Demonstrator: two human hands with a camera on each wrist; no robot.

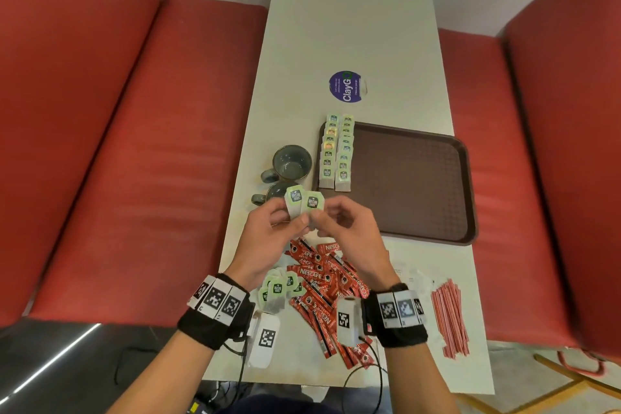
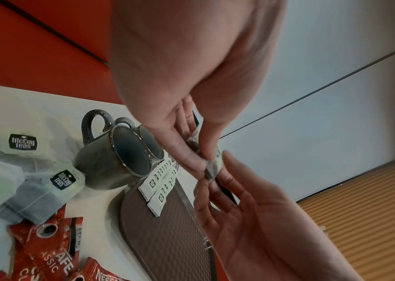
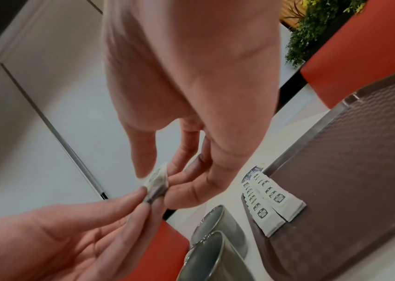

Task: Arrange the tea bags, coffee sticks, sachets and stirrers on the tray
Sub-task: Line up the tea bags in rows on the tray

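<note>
Two green-tagged tea bags are held up side by side above the table's near left. My left hand pinches them from the left and my right hand pinches them from the right. In the left wrist view the bags sit between both hands' fingertips. The brown tray lies to the right, with two neat rows of tea bags along its left edge. Loose tea bags, red coffee sticks, white sachets and red stirrers lie on the table near me.
Two grey mugs stand left of the tray, just beyond my hands. A round purple sticker is on the white table. Red bench seats flank both sides.
</note>
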